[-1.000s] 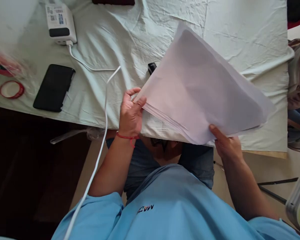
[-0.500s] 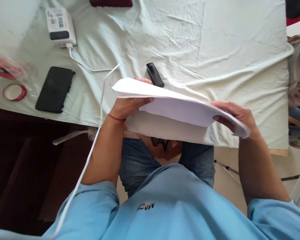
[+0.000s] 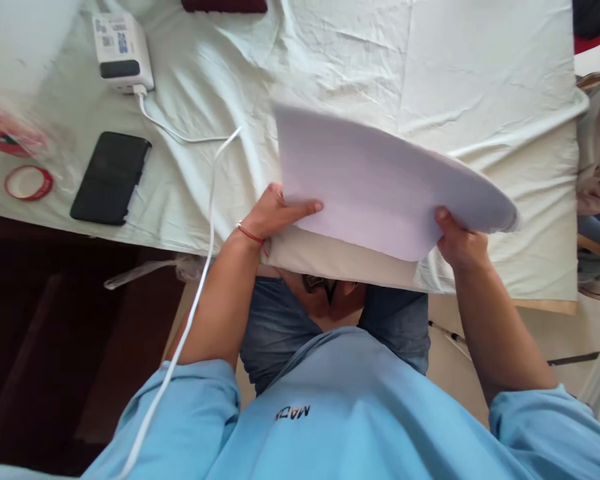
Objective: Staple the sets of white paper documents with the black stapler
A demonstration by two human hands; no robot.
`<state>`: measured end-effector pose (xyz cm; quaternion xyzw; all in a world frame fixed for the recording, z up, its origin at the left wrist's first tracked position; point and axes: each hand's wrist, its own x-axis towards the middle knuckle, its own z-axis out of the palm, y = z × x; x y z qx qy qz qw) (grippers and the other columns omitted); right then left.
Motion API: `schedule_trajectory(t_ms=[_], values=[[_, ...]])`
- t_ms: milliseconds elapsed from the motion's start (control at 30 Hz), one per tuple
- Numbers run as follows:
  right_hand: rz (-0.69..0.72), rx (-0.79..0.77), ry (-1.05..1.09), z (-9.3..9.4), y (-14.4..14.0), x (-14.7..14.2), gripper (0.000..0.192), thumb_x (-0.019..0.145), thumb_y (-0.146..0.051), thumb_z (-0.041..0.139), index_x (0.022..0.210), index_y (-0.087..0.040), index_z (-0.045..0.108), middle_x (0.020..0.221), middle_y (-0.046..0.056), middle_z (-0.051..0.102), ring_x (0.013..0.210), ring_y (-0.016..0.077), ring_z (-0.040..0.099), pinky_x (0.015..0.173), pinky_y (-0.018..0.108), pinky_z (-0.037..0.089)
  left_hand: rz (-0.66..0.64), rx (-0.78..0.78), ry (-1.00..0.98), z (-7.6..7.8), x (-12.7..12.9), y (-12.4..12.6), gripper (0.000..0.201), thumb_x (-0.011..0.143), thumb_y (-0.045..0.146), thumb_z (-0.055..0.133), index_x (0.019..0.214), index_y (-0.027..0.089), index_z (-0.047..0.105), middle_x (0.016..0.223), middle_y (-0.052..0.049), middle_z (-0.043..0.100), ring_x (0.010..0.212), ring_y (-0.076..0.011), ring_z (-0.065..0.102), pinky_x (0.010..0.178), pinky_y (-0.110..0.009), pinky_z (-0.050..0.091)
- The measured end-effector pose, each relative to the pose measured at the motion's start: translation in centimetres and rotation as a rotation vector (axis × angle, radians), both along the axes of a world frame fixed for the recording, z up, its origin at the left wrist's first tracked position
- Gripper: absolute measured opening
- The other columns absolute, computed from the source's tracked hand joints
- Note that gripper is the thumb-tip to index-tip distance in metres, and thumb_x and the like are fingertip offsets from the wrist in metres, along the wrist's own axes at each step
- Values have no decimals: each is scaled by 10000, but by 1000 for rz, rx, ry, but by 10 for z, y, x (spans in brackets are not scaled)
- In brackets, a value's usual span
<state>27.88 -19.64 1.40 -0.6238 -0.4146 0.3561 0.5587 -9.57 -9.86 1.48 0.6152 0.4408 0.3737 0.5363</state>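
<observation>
A white paper stack (image 3: 365,177) is held up above the cloth near the table's front edge, tilted and bowed toward its right end. My left hand (image 3: 283,212) grips its lower left edge, thumb on the face toward me and the other fingers mostly behind. Around that wrist runs a thin red string. My right hand (image 3: 460,243) clasps the lower right part of the paper, thumb on the near face, its other fingers hidden. The stack's far side is out of sight.
Left on the pale green tablecloth (image 3: 485,87) lie a black phone (image 3: 111,179), a red ring-shaped band (image 3: 29,183) and a plastic bag (image 3: 25,130). A white power adapter (image 3: 123,53) feeds a white cable (image 3: 207,220) across my left arm. A dark red object (image 3: 225,5) sits at the far edge.
The stack has tipped from nearly edge-on to showing its broad face, its far edge moving away from me. The black stapler-like object seen behind it earlier is now covered.
</observation>
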Motion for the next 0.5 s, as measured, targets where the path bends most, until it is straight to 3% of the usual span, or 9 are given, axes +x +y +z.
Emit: schedule_trajectory(t_ms=[100,267,367,433,500], values=[[-137,33,85,8,0,-16,501,704,-630,1012,1053,-350,785,1246,50,836,1449,375,703,1198,584,644,-20,-10,-16,5,3,-2,612,808,738,870,914,138,804,964,-93,831,902,-230,784,793,-341,695],[-186,-149,249,18,-22,-30,556,625,-589,1063,1021,-313,786,1221,68,860,1398,401,738,1053,581,732,-99,-71,37,9,7,-7,608,904,753,753,831,149,741,762,-38,748,677,-130,645,571,-216,521],[-79,-307,233,19,-42,-18,561,660,-586,1053,1054,-284,791,1115,68,869,1250,380,804,985,558,745,-207,-21,122,11,7,-9,576,977,692,678,764,157,698,639,-2,643,577,-93,528,485,-192,385],[24,-367,155,25,-48,-4,511,732,-608,1009,1051,-275,788,1043,68,862,1120,344,832,931,512,740,-305,-22,165,15,6,-10,532,1009,635,649,754,169,685,576,23,576,518,-87,483,457,-200,350],[22,-370,55,36,-47,11,508,757,-609,990,1096,-294,782,994,43,852,972,291,831,866,459,723,-405,-50,201,21,6,-10,498,1033,597,618,777,178,698,550,31,560,471,-93,481,443,-214,354]])
